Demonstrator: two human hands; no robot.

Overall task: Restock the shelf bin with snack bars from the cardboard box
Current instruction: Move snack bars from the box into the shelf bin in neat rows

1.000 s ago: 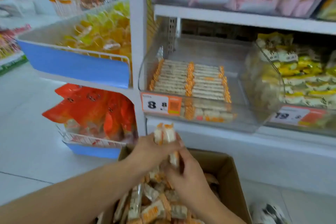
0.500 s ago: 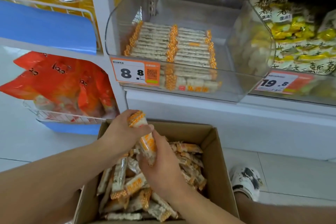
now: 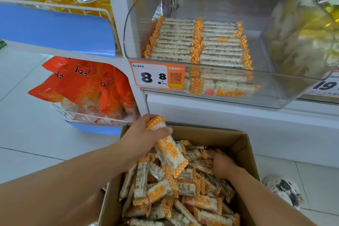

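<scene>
An open cardboard box [image 3: 244,145] on the floor holds several loose snack bars [image 3: 183,189] in white wrappers with orange checked ends. My left hand [image 3: 141,137] grips a small stack of bars [image 3: 168,148] above the box's far left corner. My right hand [image 3: 222,164] reaches down among the bars at the box's right side, fingers curled into the pile; what it holds is hidden. Above, the clear shelf bin [image 3: 266,86] contains two neat rows of the same bars [image 3: 198,42], with bare floor at its right side and back.
A price tag reading 8.8 [image 3: 157,76] hangs on the bin's front left. Orange snack bags [image 3: 86,86] sit in a wire basket at the left. Yellow packets [image 3: 315,29] fill the neighbouring bin at the right. A shoe [image 3: 282,191] stands beside the box.
My right hand has let go of the stack and dropped to the right into the box. My left hand keeps the stack. The view has tilted lower and closer.
</scene>
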